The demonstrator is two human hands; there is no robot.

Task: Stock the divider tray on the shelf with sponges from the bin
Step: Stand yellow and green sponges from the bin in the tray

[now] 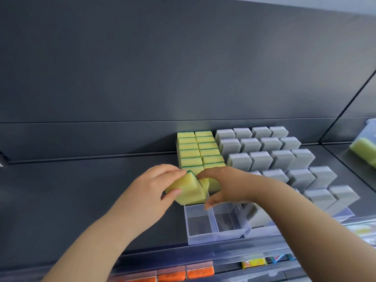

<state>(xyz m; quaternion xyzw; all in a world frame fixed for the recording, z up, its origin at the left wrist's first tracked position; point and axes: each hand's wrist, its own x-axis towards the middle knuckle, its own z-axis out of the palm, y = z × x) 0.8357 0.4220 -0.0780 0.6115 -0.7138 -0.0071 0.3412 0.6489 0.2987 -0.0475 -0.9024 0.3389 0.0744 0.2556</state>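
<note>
Our left hand (150, 186) pinches a yellow sponge (186, 190) just over the left lane, while our right hand (225, 184), gripping nothing, braces the stocked row (189, 153), so next we slot it upright into the divider tray's (203, 239) empty front.

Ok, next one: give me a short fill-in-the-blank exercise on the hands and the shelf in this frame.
1. The left hand grips a sponge whose foam is ____.
2. The neighbouring sponges, right of the yellow rows, are coloured ____.
3. The two front sections of the divider tray are ____.

Missing words: yellow; grey; empty.
</note>
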